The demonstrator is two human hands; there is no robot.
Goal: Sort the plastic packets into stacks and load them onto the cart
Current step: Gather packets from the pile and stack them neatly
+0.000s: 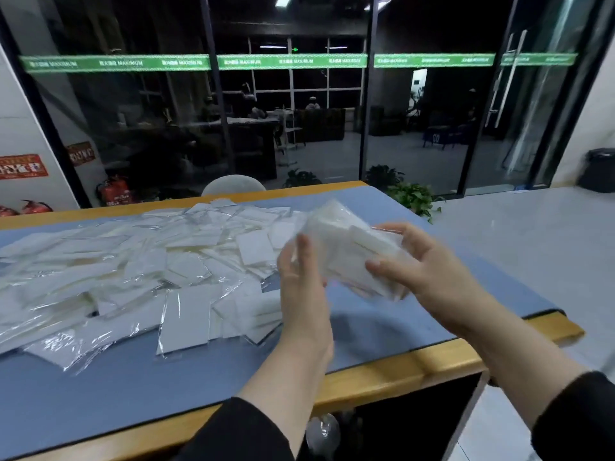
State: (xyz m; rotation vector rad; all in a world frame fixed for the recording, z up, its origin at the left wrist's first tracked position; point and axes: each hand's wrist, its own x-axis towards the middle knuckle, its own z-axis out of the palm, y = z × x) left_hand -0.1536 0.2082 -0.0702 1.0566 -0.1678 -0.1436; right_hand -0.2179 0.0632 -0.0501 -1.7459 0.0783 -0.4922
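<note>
Hands, left (301, 287) and right (429, 271), squeeze a stack of packets (349, 251) between them; loose packets (139, 267) lie left.

packets (139, 271) spread on table (382, 371) left, held stack (349, 247) right, chair (233, 185) behind
</note>
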